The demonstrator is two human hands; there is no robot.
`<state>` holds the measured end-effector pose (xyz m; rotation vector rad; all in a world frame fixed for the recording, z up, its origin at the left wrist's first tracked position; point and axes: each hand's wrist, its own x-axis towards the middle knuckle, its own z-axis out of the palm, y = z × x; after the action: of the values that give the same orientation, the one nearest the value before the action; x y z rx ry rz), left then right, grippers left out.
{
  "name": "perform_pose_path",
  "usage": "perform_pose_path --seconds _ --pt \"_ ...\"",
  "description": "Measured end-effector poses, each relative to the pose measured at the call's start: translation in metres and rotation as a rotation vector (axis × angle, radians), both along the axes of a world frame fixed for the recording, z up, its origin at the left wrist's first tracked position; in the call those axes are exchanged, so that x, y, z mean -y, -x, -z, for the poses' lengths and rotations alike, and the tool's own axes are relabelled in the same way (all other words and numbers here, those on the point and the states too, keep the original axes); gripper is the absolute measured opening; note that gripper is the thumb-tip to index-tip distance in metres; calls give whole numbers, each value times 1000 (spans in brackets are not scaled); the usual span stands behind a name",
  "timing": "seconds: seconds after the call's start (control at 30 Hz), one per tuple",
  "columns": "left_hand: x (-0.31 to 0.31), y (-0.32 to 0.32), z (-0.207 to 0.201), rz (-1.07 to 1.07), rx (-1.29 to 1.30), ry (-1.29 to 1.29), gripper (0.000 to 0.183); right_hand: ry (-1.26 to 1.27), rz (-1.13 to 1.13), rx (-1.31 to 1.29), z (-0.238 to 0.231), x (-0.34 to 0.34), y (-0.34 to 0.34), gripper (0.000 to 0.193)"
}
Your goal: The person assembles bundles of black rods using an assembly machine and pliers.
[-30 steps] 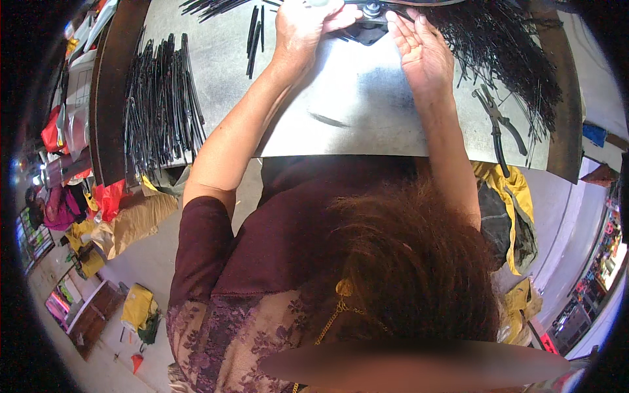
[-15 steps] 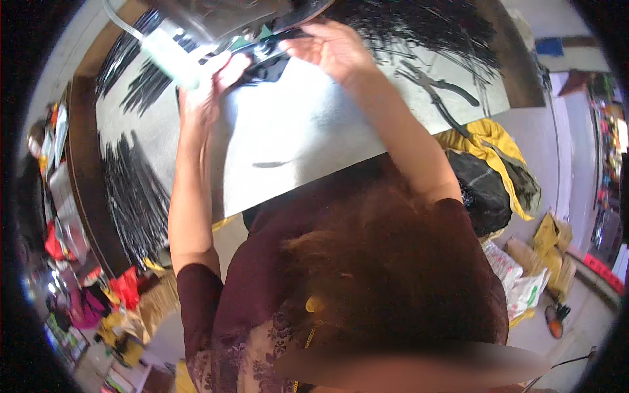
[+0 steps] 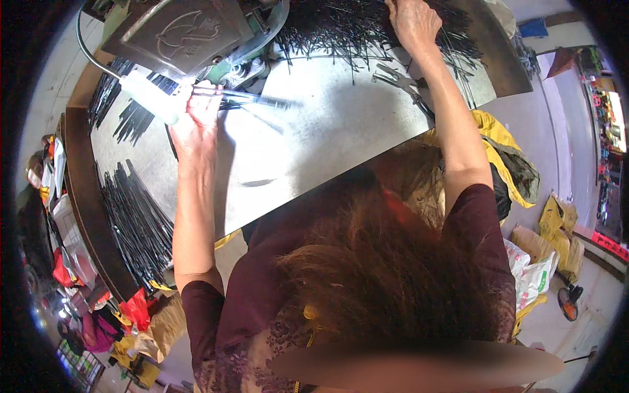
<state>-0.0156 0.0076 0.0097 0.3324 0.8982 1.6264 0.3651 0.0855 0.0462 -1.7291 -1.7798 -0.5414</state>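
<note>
Thin dark strips [image 3: 252,101], blurred at their right ends, stick out from my left hand [image 3: 200,118], whose fingers are closed around them. That hand is beside a white lamp [image 3: 149,98] and just below a metal machine [image 3: 180,36] with a dark plate bearing a raised design. My right hand [image 3: 417,27] is stretched out to the far right, at a large pile of thin black strips [image 3: 341,29]. Its fingers are curled, and what they pinch, if anything, cannot be made out. Pliers [image 3: 401,82] with dark handles lie on the metal tabletop [image 3: 314,124], near my right forearm.
More black strips [image 3: 134,213] lie in a bundle at the left, inside the table's raised brown edge [image 3: 88,216]. A smaller bunch [image 3: 136,121] is behind the lamp. Yellow cloth [image 3: 498,144] hangs at the right front corner. Bags and cardboard [image 3: 164,327] are on the floor.
My right hand has left the machine and moved right to the strip pile. My left hand has come slightly nearer, with strips now showing in it. The view has shifted, showing more of the machine.
</note>
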Motion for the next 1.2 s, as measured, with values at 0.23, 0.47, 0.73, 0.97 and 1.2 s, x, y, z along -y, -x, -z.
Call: perform_pose_path --seconds 0.23,0.47,0.73,0.97,1.2 --pt "13 -18 -19 70 -162 44 16 146 -30 196 10 -20 -21 7" --pt "21 -18 -16 121 -179 37 22 -310 -52 89 -13 10 -18 11" --pt "16 -29 4 208 -77 58 10 493 -609 -510 -43 133 158 18" --pt "9 -36 12 179 -186 -24 13 784 -706 -1379 26 83 194 24" --pt "7 -35 13 256 -146 -117 11 812 -725 -1442 31 74 199 23"
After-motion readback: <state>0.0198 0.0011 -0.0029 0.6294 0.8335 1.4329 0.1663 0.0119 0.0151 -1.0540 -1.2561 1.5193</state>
